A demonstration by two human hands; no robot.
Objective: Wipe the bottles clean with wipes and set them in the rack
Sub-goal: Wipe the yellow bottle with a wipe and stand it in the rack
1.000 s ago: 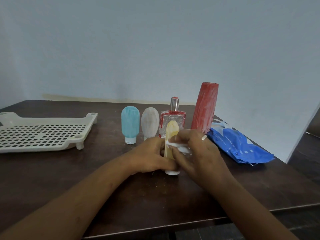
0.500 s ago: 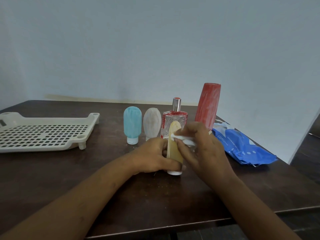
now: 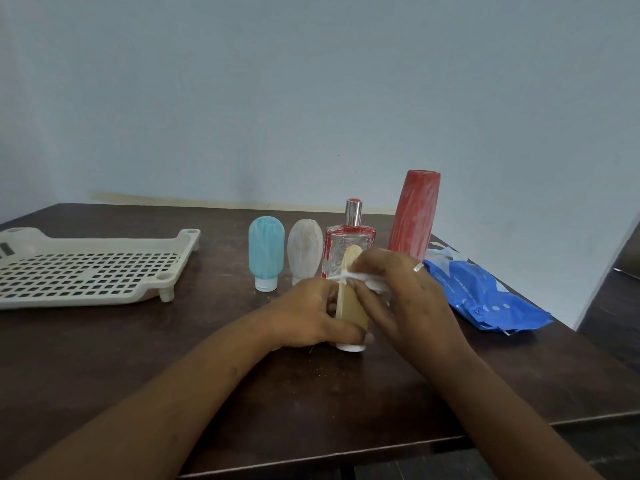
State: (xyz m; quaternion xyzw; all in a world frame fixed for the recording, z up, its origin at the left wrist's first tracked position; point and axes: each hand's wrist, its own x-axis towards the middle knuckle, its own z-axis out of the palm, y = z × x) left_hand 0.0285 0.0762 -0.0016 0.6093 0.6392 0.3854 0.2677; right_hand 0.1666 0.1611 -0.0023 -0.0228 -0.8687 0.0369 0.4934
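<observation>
On the bench (image 3: 173, 358) before me, my left hand (image 3: 311, 315) grips the yellow bottle (image 3: 351, 306), upright on its cap. My right hand (image 3: 408, 296) fingers (image 3: 365, 294) pinch the wipe (image 3: 369, 280) against its upper face. Step in hand: wiping. Next: transfer it left to the rack (image 3: 86, 271).

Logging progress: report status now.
Left hand grips yellow plastic bottle, cap down. Right hand presses white wipe on it. Cream slotted plastic rack far left.

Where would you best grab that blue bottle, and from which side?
Probably round the wide middle of the blue bottle, coming from the left as seen. It stands on its small white cap, which offers little to hold, and the whitish bottle stands close on its right.
</observation>
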